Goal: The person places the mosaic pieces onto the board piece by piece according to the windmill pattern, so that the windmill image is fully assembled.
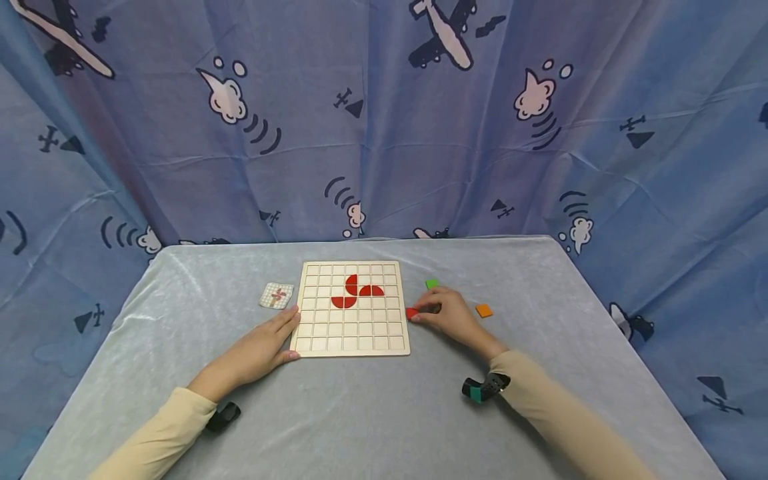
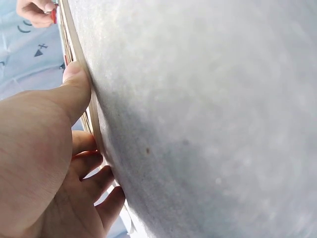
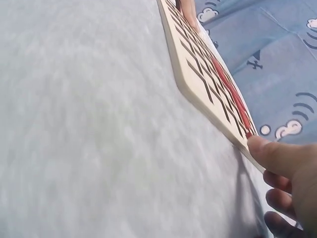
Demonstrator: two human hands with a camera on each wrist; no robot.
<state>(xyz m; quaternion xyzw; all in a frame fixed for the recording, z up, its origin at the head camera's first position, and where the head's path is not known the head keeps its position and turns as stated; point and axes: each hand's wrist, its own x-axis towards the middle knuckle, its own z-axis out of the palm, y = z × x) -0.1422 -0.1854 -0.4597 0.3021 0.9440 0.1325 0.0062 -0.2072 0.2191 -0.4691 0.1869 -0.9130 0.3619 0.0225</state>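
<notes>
A light wooden board with a square grid lies on the table, and several red quarter-circle pieces are set in its upper middle cells. My left hand rests along the board's left edge, fingers by its side and thumb at the near left corner. Just off the board's right edge, my right hand pinches a red piece between thumb and fingers; part of it is hidden by the fingertips. In the left wrist view, the thumb and fingertips touch the board's rim.
A small pattern card lies left of the board. A green piece sits beyond the right hand, and an orange square lies to its right. A grey cloth covers the table; a blue printed curtain hangs behind.
</notes>
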